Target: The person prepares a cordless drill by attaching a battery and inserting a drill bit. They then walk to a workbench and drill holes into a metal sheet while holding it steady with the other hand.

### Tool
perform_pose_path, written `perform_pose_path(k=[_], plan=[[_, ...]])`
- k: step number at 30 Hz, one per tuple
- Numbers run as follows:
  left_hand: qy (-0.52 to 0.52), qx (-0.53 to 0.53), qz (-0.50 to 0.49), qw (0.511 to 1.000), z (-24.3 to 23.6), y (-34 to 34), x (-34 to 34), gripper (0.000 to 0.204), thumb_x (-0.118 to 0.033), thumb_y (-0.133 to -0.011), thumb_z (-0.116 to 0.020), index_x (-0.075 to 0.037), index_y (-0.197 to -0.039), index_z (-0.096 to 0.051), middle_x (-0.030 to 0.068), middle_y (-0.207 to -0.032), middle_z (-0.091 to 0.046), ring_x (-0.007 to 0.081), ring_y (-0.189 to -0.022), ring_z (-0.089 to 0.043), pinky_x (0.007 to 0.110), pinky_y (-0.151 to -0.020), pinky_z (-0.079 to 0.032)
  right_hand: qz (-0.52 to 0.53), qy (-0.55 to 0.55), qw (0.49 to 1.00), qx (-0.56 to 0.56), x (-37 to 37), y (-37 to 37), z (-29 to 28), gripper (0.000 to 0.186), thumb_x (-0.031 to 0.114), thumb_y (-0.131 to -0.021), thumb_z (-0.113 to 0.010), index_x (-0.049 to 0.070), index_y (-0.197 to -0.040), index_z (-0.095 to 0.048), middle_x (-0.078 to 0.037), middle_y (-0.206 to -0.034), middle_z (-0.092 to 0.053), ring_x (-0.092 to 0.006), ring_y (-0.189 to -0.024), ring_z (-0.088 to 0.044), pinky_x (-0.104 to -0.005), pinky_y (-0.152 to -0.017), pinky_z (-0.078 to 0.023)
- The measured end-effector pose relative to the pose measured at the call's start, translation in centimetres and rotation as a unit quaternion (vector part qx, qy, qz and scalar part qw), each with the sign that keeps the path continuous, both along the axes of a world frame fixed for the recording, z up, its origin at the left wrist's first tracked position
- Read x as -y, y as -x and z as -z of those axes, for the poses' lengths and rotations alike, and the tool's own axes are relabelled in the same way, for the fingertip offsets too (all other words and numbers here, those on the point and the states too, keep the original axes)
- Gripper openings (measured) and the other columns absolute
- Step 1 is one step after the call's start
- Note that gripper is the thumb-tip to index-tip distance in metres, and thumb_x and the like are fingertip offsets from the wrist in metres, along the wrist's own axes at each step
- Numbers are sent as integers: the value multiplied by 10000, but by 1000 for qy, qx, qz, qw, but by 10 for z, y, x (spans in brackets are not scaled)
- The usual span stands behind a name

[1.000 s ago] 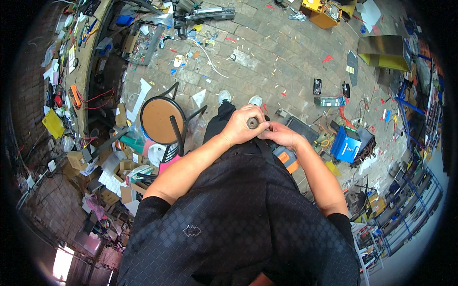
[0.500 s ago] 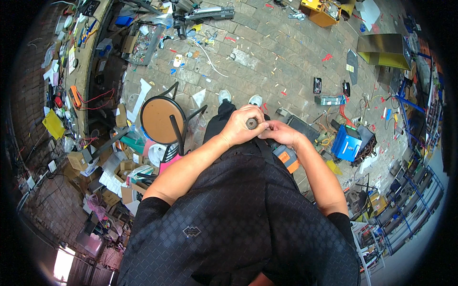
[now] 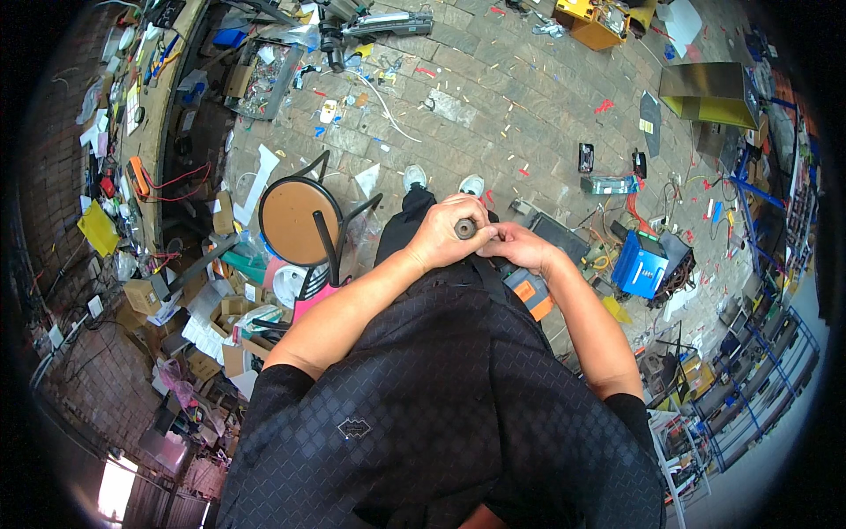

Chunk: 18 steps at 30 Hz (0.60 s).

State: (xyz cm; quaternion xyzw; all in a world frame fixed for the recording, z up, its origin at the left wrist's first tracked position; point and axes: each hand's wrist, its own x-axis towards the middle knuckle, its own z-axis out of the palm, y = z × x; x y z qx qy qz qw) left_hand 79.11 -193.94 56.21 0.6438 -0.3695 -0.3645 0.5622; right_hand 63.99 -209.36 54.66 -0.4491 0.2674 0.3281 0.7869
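Note:
In front of my waist, my left hand [image 3: 452, 231] is wrapped round a dark cylindrical handle [image 3: 465, 228]. Only its round, brownish end shows, facing up between thumb and fingers; its length is hidden in the fist. Against the left thumb, my right hand [image 3: 520, 247] has its thumb and fingertips pressed together. Whatever those fingertips pinch is too small or too covered to make out. Both hands touch each other above my dark trousers, with my shoes just beyond.
A round tan-topped stool [image 3: 300, 220] stands at left, near a cluttered workbench [image 3: 169, 97]. To the right lie an orange-and-grey case [image 3: 531, 295] and a blue box [image 3: 639, 264] among cables. Scraps litter the paved floor [image 3: 476, 79]; an open metal box [image 3: 709, 93] stands far right.

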Motion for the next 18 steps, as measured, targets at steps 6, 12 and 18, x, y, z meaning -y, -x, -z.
perform_pose_path(k=[6, 12, 18], plan=[[-1, -6, 0, 1000, -1, 1, 0, 217, -42, -826, -834, -71, -783, -623, 61, -844, -736, 257, -905, -721, 446, -1019, -537, -2, 3, 1000, 1, -2, 5, 8, 157, 152, -950, -732, 55, -1074, -730, 29, -877, -672, -87, -789, -611, -276, -729, -492], [-8, -11, 1, 1000, -2, 2, -1, 214, -41, -827, -828, -65, -778, -622, 60, -840, -736, 258, -911, -720, 436, -1008, -542, 1, 1, 1000, 0, -3, 5, 6, 178, 156, -950, -734, 56, -1097, -730, 29, -870, -668, -87, -774, -608, -273, -721, -488], [-14, -6, 4, 1000, 0, 4, 0, 211, -49, -833, -825, -61, -778, -621, 59, -839, -735, 255, -911, -721, 439, -1025, -541, -7, 3, 1000, -5, -1, 7, 7, 216, 158, -954, -735, 68, -1150, -730, 27, -875, -666, -87, -770, -610, -271, -717, -491]])
